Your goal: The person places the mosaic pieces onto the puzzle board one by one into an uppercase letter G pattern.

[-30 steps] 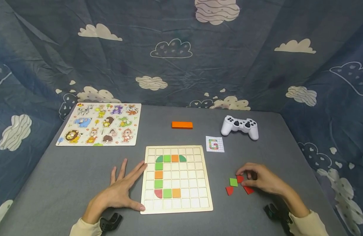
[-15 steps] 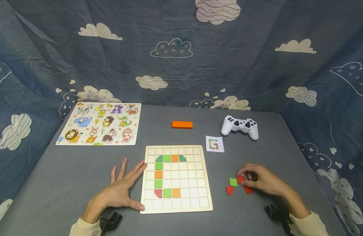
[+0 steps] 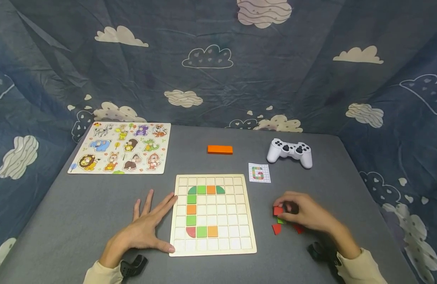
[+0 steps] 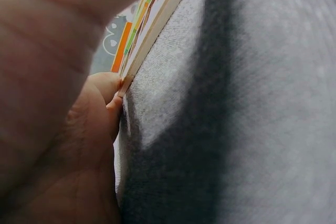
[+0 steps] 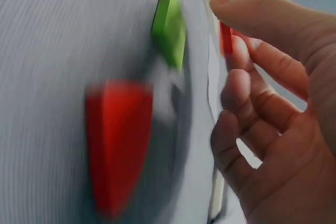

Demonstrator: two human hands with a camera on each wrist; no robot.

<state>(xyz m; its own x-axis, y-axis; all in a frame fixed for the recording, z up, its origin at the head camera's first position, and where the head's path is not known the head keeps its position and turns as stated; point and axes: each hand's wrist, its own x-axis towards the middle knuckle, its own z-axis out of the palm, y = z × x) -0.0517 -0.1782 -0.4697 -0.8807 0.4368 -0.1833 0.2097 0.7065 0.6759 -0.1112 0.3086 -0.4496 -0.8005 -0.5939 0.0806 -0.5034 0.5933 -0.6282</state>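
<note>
My right hand (image 3: 307, 211) pinches a red square tile (image 3: 278, 211) between thumb and fingers. In the right wrist view that red tile (image 5: 226, 30) stands edge-on, raised off the table. Under this hand lie a partly covered green tile (image 3: 281, 221), a red quarter-round tile (image 3: 276, 229) and another red tile (image 3: 298, 228). My left hand (image 3: 141, 232) is spread flat, thumb and index fingertips against the left edge of the wooden grid board (image 3: 232, 221). On the board, green, orange and red tiles form a C-like shape, with quarter-rounds at three corners.
A small pattern card (image 3: 259, 173) lies right of the board's top corner. Behind stand a white game controller (image 3: 289, 153) and an orange block (image 3: 220, 150). An animal picture puzzle (image 3: 120, 148) lies at the back left. A cloud-patterned cloth (image 3: 211, 98) hangs behind the table.
My right hand has picked up the red square tile and moved it slightly left and up, over the green tile. The left hand and the board stay put.
</note>
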